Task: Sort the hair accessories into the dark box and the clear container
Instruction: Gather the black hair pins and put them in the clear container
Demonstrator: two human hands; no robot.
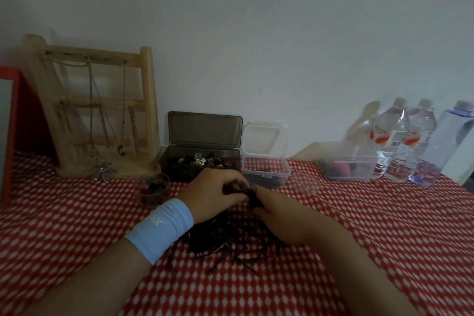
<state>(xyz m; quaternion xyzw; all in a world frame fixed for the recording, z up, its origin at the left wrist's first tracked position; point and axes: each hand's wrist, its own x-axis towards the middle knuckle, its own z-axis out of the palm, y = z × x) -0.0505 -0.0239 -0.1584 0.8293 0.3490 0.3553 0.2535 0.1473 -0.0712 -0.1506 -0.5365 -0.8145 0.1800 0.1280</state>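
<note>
Forearms: both reaching in from the near edge, left wrist wrapped in a pale blue wristband point(160, 228).
Pile of dark hair accessories point(225, 244): on the red-and-white patterned worktop point(384, 238), under and between the two hands, loose strands trailing toward the camera.
Left hand point(215, 195): on top of the pile's far end, fingers point(232, 196) curled down and pinching a dark tuft.
Right hand point(279, 215): beside the left, touching the same tuft; fingers mostly hidden in the dark mass, so cannot tell how far apart.
Dark box point(200, 161): just beyond the pile, lid standing open, already holding dark and cream clips.
Clear container point(266, 169): just right of the dark box, white lid tipped up behind, dark items inside.
Small round cup point(154, 188): left of the pile, near the left wrist, with mixed coloured bits.
Wooden jewellery stand point(97, 110): left of the dark box, against the wall, chains hanging.
Second clear tub point(348, 167) and water bottles point(410, 141): well right of the pile.
Open room: bare cloth to the right of the pile and along the near edge.
</note>
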